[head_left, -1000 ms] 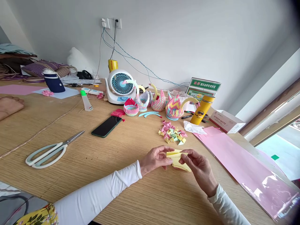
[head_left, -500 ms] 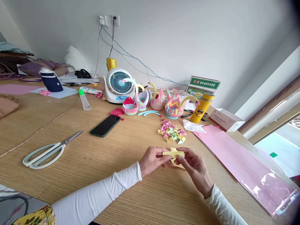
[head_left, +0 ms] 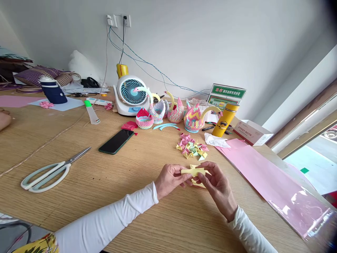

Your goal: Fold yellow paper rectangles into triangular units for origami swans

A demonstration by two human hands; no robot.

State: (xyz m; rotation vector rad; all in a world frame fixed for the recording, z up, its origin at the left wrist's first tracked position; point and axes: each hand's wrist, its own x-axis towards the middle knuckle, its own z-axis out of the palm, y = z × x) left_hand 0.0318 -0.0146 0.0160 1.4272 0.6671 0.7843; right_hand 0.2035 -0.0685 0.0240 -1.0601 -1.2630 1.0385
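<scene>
My left hand [head_left: 170,178] and my right hand [head_left: 216,182] meet over the wooden table [head_left: 110,179] and both pinch a small folded strip of yellow paper [head_left: 193,172] by its ends. A few more yellow sheets [head_left: 198,183] lie on the table right under my hands. Just beyond them sits a heap of small folded paper pieces [head_left: 192,149] in pink, yellow and green.
Scissors [head_left: 47,170] lie at the left and a dark phone [head_left: 116,141] in the middle. Farther back stand paper swans [head_left: 195,118], a small fan [head_left: 129,94] and a yellow bottle [head_left: 224,121]. Pink sheets [head_left: 265,182] cover the right edge. Another person's hand [head_left: 4,118] rests far left.
My hands have folded the yellow paper into a narrower strip and drawn closer together. The view has drifted slightly, so the table's objects sit a little more to the left.
</scene>
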